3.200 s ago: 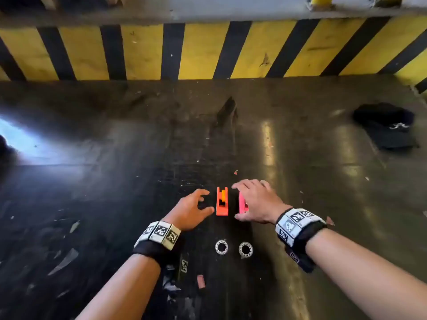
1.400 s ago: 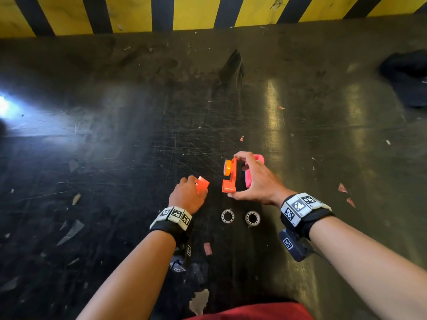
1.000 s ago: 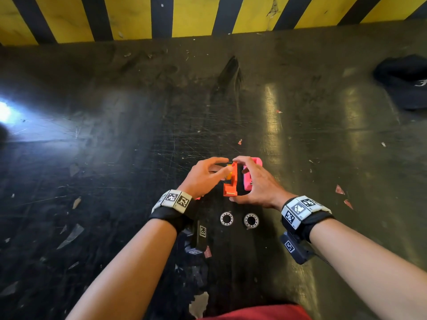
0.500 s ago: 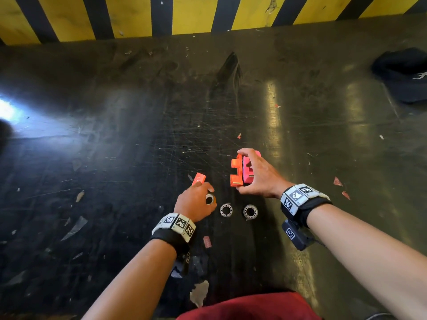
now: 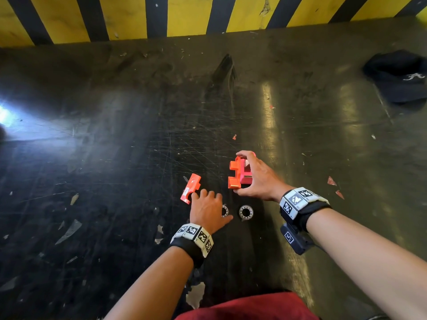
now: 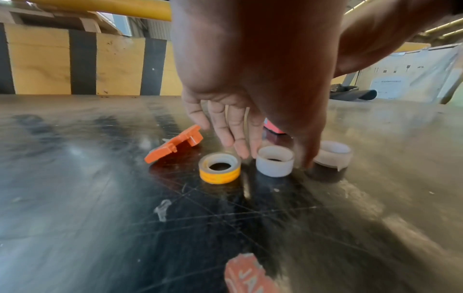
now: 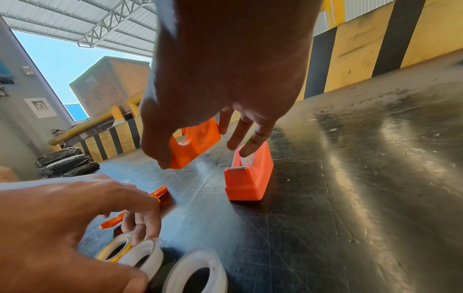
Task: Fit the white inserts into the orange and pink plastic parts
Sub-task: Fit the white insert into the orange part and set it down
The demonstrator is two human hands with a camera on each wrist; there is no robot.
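Observation:
My right hand (image 5: 240, 172) pinches the orange part (image 5: 233, 174) between thumb and index finger, tilted up off the floor. Its other fingers rest on the pink part (image 5: 245, 179) beside it, which has a white roll in its slot (image 7: 246, 159). A loose orange cover (image 5: 190, 188) lies flat to the left. My left hand (image 5: 215, 206) hangs over the rolls, fingers (image 6: 240, 150) nearly straight. Fingers and thumb straddle a white insert (image 6: 275, 163). A yellow roll (image 6: 220, 168) stands to its left and another white insert (image 6: 332, 156) to its right.
A yellow and black striped barrier (image 5: 184, 17) closes off the far edge of the dark scratched floor (image 5: 138, 158). A black cap (image 5: 397, 77) lies at the far right. Small scraps of debris (image 5: 69, 229) are scattered to the left. Tyres (image 7: 62, 160) are stacked far off.
My left hand took the yellow roll out of the orange part, set it down by the white inserts, and now reaches over them. The right hand keeps hold of the orange part.

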